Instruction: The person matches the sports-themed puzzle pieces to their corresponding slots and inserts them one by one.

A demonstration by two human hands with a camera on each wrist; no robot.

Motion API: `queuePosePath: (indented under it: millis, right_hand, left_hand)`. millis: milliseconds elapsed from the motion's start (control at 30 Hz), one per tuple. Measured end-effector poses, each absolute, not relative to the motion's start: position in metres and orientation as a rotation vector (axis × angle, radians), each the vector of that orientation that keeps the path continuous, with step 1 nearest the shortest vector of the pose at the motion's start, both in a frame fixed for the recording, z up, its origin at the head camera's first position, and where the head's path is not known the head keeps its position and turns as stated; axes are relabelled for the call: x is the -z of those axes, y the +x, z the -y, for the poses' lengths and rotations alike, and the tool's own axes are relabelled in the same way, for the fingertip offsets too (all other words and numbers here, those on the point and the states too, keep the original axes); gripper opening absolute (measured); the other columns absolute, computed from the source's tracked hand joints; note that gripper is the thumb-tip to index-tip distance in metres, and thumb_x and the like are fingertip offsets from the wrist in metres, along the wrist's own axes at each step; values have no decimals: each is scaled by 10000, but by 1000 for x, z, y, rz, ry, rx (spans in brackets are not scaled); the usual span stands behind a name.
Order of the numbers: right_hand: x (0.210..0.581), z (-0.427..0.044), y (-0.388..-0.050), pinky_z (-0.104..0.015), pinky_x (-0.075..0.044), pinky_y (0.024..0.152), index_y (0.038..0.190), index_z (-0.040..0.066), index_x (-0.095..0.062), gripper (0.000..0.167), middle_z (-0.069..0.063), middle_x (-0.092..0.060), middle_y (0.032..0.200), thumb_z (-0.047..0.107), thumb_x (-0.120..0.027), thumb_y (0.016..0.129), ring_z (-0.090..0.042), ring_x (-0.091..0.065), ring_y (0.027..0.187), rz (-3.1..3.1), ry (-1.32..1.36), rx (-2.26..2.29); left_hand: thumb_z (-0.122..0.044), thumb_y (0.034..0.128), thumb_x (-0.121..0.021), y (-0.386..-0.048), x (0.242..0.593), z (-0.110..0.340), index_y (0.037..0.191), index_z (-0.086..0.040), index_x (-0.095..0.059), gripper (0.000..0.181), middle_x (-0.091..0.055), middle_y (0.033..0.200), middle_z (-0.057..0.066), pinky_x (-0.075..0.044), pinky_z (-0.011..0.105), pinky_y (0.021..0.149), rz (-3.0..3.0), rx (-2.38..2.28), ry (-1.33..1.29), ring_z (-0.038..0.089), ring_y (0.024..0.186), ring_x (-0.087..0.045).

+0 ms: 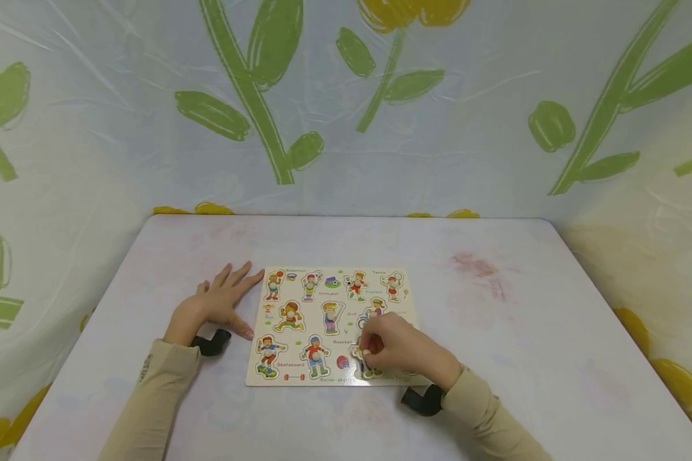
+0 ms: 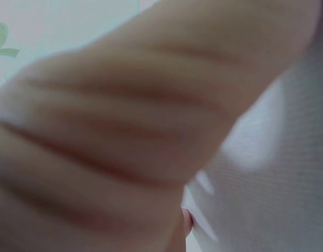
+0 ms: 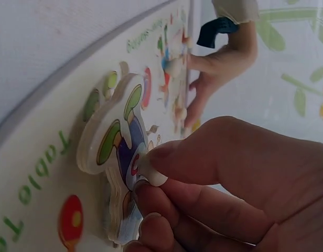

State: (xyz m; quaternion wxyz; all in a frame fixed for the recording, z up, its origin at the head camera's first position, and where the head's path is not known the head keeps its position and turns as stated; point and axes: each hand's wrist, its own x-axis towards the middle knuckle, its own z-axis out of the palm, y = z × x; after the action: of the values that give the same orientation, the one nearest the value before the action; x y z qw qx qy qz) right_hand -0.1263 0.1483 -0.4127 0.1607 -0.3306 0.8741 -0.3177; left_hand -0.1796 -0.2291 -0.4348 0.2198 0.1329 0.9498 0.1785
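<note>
A wooden peg puzzle board [image 1: 317, 326] printed with sports figures lies flat on the table. My right hand [image 1: 400, 346] is over its lower right part and pinches the round white knob [image 3: 153, 172] of a puzzle piece [image 3: 124, 118]. That piece shows a figure with green shoes and purple trousers. In the right wrist view it stands tilted and partly raised off the board. Spread fingers of my left hand [image 1: 222, 304] reach the board's left edge, and that hand holds nothing. The left wrist view is mostly filled by blurred skin [image 2: 125, 105].
Several other knobbed figure pieces, such as the skateboarder [image 1: 268, 356] and the runner [image 1: 289, 317], sit on the board. The pale table [image 1: 496, 333] has reddish smudges. A curtain [image 1: 467, 147] with plant drawings surrounds its back and sides. Each wrist has a black band [image 1: 423, 401].
</note>
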Motion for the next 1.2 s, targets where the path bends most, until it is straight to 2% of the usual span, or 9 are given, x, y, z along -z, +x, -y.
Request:
queuePosePath:
  millis: [367, 867, 1200]
  right_hand:
    - [419, -141, -125, -217, -456, 541, 732, 144, -645, 172, 53, -562, 650, -15, -711, 724, -51, -493, 608, -2499, -920, 918]
    - [420, -142, -127, -217, -454, 538, 748, 86, -672, 68, 77, -551, 650, 21, -692, 738, -50, -498, 606, -2488, -923, 943]
    - [423, -142, -125, -209, -445, 541, 752, 92, -663, 90, 49, -560, 656, 7, -691, 756, -56, -492, 609, -2480, -918, 957]
  left_hand:
    - [-562, 541, -905, -177, 426, 225, 1599, -197, -198, 1324, 2, 1663, 132, -6, 778, 1072, -2628, -470, 355, 482, 1472, 88]
    - [-548, 554, -906, -176, 426, 224, 1597, -193, -205, 1306, -4, 1662, 138, -7, 777, 1073, -2629, -481, 357, 486, 1471, 80]
    - [-531, 554, -911, -175, 424, 221, 1596, -190, -207, 1303, -12, 1660, 146, -14, 782, 1069, -2629, -469, 351, 492, 1469, 76]
